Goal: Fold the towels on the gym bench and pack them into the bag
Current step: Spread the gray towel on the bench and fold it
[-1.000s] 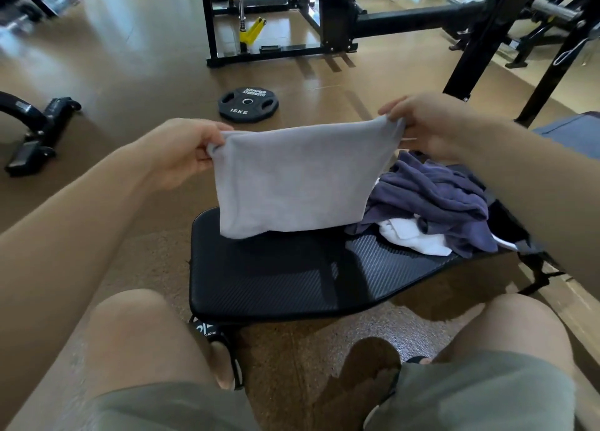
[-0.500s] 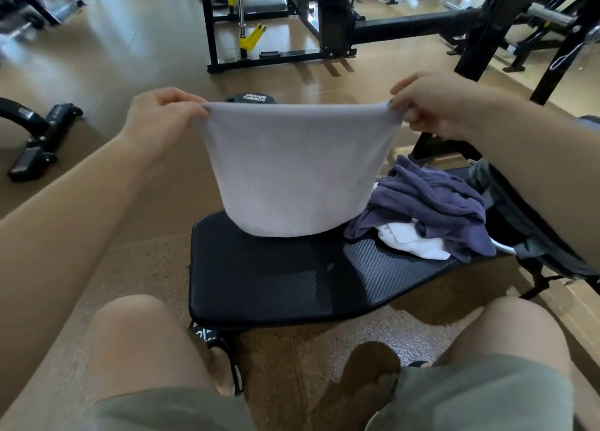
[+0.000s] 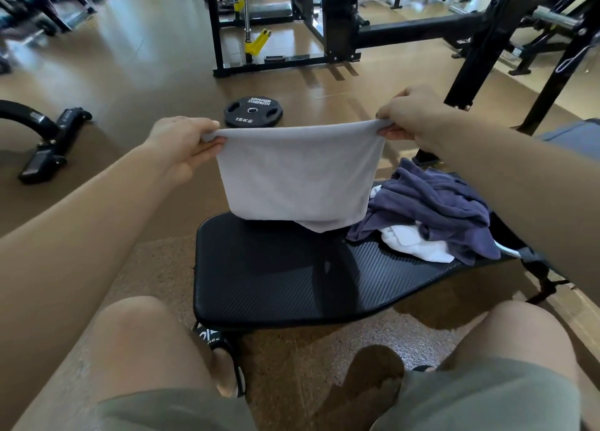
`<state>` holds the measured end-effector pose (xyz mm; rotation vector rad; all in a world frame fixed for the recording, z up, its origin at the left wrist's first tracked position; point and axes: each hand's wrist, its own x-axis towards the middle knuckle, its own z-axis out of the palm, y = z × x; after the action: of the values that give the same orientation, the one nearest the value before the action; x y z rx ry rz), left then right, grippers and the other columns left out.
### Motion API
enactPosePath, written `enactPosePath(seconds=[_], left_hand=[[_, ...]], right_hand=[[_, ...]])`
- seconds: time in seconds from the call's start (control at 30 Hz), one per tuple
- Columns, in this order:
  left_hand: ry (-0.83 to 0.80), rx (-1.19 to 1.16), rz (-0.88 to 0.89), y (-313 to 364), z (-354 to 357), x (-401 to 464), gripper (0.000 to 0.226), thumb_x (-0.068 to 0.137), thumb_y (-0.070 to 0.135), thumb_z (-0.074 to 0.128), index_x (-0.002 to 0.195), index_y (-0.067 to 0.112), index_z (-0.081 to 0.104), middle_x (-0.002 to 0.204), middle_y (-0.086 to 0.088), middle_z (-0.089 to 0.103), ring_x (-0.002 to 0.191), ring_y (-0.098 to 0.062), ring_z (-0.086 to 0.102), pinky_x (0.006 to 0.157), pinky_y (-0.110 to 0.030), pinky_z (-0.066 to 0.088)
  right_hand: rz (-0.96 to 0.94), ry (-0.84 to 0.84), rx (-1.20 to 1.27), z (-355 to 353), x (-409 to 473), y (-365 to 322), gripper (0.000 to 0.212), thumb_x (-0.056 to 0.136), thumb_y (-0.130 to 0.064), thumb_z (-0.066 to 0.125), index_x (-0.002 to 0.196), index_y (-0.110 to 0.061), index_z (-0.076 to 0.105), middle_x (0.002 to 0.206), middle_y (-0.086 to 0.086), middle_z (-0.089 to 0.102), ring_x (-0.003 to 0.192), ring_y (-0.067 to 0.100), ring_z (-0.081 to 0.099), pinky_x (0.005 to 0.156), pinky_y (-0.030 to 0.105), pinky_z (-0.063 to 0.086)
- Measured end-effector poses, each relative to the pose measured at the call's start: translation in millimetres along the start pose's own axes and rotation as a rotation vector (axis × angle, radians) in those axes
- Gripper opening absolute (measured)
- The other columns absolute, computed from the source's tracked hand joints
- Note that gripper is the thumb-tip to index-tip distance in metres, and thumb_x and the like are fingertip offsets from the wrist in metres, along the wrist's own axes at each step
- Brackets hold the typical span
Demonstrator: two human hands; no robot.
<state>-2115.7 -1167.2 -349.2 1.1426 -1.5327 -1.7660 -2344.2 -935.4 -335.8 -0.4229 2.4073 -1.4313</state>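
A light grey towel (image 3: 300,174) hangs folded over, stretched between my two hands above the black gym bench (image 3: 285,278). My left hand (image 3: 180,140) pinches its upper left corner and my right hand (image 3: 412,114) pinches the upper right corner. The towel's lower edge touches the bench pad. To the right on the bench lies a crumpled purple towel (image 3: 431,210) on top of a white towel (image 3: 412,244). Behind my right forearm only a dark strap and a grey edge of the bag (image 3: 532,255) show.
A 15 kg weight plate (image 3: 253,111) lies on the floor beyond the towel. Black rack frames (image 3: 341,18) stand behind and to the right, a machine foot (image 3: 45,145) at the left. My knees and a sandalled foot (image 3: 224,362) are below the bench.
Both hands lowered the towel slightly from half a second ago, and its lower edge now rests on the bench with a corner showing under it. The pile on the right has not moved.
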Motion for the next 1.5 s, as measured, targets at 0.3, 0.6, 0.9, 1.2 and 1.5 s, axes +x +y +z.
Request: enactPosePath(seconds=[0.3,0.6,0.9,1.2,1.5], left_hand=[[0.077,0.027,0.210,-30.2,-46.2,-35.2,0.015,0.083,0.004,0.065,0.082,0.015,0.055,0.099,-0.013,0.061,0.092,-0.024,0.068,0.079,-0.033,0.060],[-0.135,0.636,-0.303,-210.2,-82.1,-103.0,0.020,0.078,0.002,0.076,0.085,0.003,0.057,0.080,-0.014,0.060,0.075,-0.025,0.060,0.077,-0.045,0.059],[-0.276,1.081,0.007,-172.0,-64.7,-56.3,0.038,0.094,0.032,0.068,0.125,0.021,0.050,0.112,0.001,0.060,0.097,-0.018,0.061,0.077,-0.031,0.047],[-0.324,1.232,0.201,-190.0,-30.0,42.3,0.045,0.106,0.026,0.040,0.151,0.021,0.043,0.149,-0.006,0.046,0.122,-0.023,0.054,0.102,-0.036,0.044],[-0.332,1.261,0.160,-196.2,-31.4,78.2,0.026,0.088,0.020,0.060,0.114,0.021,0.057,0.108,-0.002,0.050,0.106,-0.025,0.052,0.088,-0.038,0.047]], right_hand=[[-0.065,0.020,0.359,9.1,-34.7,30.4,0.014,0.086,0.002,0.061,0.088,-0.009,0.053,0.085,0.010,0.058,0.068,0.020,0.065,0.051,0.022,0.053],[0.139,-0.332,-0.320,60.1,-117.7,225.8,0.005,0.083,-0.013,0.064,0.087,-0.015,0.062,0.072,0.007,0.069,0.055,0.019,0.070,0.047,0.033,0.052],[-0.152,-0.448,-0.752,59.3,-72.6,189.3,0.024,0.087,-0.027,0.066,0.106,-0.019,0.055,0.095,0.003,0.065,0.083,0.023,0.061,0.072,0.037,0.051],[-0.299,-0.365,-0.874,129.3,23.1,162.7,0.041,0.099,-0.013,0.043,0.139,-0.013,0.052,0.136,0.013,0.053,0.126,0.035,0.049,0.100,0.043,0.045],[-0.237,-0.466,-0.983,132.3,58.5,155.7,0.013,0.079,-0.008,0.055,0.090,-0.010,0.060,0.093,0.008,0.062,0.092,0.031,0.058,0.070,0.042,0.047]])
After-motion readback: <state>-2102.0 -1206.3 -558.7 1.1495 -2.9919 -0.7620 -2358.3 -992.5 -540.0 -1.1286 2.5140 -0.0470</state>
